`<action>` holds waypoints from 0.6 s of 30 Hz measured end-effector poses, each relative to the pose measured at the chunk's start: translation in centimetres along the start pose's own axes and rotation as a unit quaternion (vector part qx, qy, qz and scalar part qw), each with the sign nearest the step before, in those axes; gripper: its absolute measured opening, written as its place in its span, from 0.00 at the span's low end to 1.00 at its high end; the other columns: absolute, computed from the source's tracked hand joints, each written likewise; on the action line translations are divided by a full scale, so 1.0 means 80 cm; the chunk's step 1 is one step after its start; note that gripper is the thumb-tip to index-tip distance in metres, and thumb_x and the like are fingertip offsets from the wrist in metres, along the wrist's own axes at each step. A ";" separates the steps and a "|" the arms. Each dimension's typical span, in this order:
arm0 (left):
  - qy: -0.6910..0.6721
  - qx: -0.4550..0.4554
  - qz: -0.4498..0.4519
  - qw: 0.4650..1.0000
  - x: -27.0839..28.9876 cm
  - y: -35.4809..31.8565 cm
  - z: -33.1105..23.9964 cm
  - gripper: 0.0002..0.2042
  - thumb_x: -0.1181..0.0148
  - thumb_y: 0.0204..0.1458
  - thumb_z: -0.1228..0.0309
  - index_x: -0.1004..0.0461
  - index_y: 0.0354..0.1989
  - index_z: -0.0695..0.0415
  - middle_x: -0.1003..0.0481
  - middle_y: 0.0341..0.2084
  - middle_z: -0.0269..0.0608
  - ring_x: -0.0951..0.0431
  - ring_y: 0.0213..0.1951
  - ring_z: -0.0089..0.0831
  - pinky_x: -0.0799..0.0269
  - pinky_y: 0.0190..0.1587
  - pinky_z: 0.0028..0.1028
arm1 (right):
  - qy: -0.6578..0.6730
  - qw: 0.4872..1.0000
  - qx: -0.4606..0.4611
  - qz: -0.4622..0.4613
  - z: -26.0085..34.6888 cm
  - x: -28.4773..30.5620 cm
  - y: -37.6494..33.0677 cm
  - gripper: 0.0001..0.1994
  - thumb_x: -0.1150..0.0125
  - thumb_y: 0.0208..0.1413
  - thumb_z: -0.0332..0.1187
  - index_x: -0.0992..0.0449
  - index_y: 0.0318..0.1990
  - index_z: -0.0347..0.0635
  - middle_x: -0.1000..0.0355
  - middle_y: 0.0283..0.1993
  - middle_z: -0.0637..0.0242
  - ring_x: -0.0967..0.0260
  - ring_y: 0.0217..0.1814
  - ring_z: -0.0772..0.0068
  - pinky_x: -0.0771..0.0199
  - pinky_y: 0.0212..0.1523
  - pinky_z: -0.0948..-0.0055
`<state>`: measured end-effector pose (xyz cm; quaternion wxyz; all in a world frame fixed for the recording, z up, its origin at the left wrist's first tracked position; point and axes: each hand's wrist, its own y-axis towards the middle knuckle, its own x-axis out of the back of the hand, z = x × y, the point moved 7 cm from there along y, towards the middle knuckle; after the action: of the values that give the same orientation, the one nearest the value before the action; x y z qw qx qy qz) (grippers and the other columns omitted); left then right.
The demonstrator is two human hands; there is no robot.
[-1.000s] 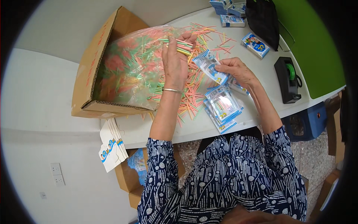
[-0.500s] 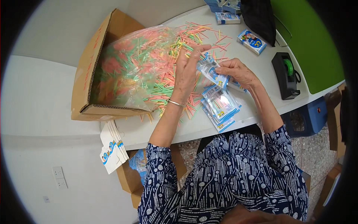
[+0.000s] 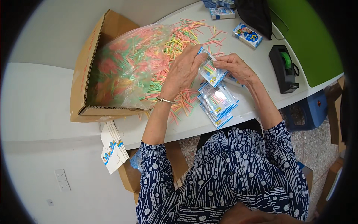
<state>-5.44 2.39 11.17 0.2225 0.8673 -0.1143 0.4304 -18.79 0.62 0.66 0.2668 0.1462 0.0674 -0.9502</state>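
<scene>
Blue-edged packet (image 3: pixel 212 74) up above the stack (image 3: pixel 218 102): left hand (image 3: pixel 185 66) pinches its top, right hand (image 3: pixel 235 67) its side. Sticks (image 3: pixel 209 68) show inside; filling seems underway, the next push wanting steady hands.

black tape dispenser (image 3: pixel 282 74) | blue stool (image 3: pixel 316 109) | green panel (image 3: pixel 311 41) | wall sockets (image 3: pixel 62 180)

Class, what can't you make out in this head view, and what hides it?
All in the head view:
Left hand: its fingertips' grip at the held packet is hidden by the hand itself.
Packet pile: lower packets are covered by upper ones, so no sure count.
Plastic bag: crumpled film blurs its contents.
Black cloth item: cut off by the top edge.
Carton below the table: partly covered by the left sleeve.
</scene>
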 end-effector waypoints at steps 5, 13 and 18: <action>-0.118 0.035 0.035 0.992 -0.006 0.008 0.023 0.16 0.45 0.55 0.65 0.30 0.46 0.66 0.23 0.33 0.51 0.22 0.35 0.38 0.29 0.40 0.31 | -0.007 1.000 -0.007 0.027 0.000 -0.002 0.001 0.13 0.37 0.54 0.36 0.21 0.42 0.36 0.26 0.31 0.75 0.35 0.29 0.89 0.38 0.28 0.85; -0.274 0.083 0.034 0.957 -0.020 0.006 0.021 0.14 0.38 0.50 0.70 0.28 0.42 0.64 0.20 0.31 0.43 0.22 0.34 0.24 0.29 0.38 0.23 | -0.064 0.995 -0.011 0.071 0.010 -0.021 -0.010 0.10 0.34 0.51 0.36 0.19 0.35 0.38 0.25 0.28 0.74 0.36 0.27 0.89 0.40 0.27 0.83; -0.258 0.050 0.019 0.965 -0.019 0.008 0.016 0.13 0.37 0.49 0.70 0.28 0.41 0.63 0.21 0.31 0.42 0.22 0.35 0.25 0.28 0.39 0.24 | -0.047 0.999 0.001 0.015 0.012 -0.018 -0.015 0.11 0.30 0.47 0.36 0.20 0.31 0.36 0.25 0.26 0.72 0.35 0.26 0.88 0.41 0.26 0.84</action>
<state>-5.71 1.26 9.50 0.1332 0.9566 -0.1626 0.2016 -18.48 2.15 2.09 0.2841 0.1024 0.0511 -0.9519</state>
